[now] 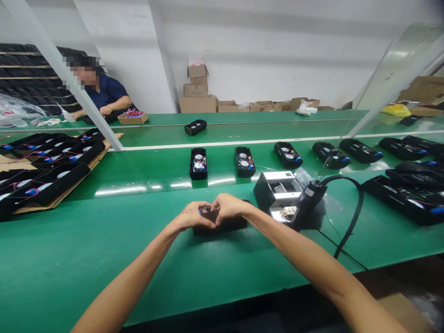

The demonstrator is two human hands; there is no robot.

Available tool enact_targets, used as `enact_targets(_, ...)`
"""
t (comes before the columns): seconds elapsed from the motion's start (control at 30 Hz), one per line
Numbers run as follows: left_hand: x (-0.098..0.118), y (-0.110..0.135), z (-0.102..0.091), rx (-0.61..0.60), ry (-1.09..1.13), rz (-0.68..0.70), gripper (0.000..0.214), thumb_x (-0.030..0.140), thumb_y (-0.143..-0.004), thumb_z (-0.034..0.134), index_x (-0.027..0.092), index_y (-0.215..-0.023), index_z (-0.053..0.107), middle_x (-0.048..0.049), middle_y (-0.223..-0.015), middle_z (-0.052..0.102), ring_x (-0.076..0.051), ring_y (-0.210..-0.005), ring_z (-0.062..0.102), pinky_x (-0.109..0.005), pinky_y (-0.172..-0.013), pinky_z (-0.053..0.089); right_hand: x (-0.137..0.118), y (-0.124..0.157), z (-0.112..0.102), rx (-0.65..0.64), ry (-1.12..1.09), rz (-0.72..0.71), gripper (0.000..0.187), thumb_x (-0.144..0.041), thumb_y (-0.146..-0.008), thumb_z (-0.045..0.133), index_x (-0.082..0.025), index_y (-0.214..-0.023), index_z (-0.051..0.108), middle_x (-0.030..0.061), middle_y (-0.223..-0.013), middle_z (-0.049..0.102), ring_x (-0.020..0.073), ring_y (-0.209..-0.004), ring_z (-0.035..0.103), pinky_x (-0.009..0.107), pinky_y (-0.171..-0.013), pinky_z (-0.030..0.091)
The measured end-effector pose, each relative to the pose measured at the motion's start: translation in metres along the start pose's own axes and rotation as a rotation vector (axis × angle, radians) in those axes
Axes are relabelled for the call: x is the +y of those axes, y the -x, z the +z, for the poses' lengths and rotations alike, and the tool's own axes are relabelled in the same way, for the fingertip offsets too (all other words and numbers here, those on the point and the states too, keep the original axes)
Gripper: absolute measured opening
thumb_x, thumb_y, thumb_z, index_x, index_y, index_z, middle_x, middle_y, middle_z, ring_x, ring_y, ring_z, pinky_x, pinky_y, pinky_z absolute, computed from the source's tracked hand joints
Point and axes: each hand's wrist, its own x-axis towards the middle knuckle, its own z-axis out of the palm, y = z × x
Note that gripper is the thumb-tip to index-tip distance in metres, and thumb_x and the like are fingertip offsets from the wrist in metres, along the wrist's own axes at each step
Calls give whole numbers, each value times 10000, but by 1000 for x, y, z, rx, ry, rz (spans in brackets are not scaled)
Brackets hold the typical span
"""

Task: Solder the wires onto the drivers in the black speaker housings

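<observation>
Left of the tool (310, 198), a stiff, likely light case (222, 225) was pinched at its rim by the left hand (193, 216) and right hand (228, 208).

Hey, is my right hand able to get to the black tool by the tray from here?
Likely yes. The right hand is on the case, and the tool leans on the tray just to its right, uncovered. The hand would have to let go of the case first.

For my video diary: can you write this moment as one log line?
left hand: holding black case | right hand: holding black case | black tool: resting to right
</observation>
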Motion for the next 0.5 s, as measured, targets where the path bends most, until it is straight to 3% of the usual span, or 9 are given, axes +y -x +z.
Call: enact_targets(0.5,0,3,6,6,88,-54,745,375,-479,949,196,-1175,751,34,-812,647,-143,-717,564,-266,-651,380,-13,-1,-8,-74,30,96,213,-269,-602,874,-201,-794,810,-44,-662,619,153,-733,564,230,-593,377)
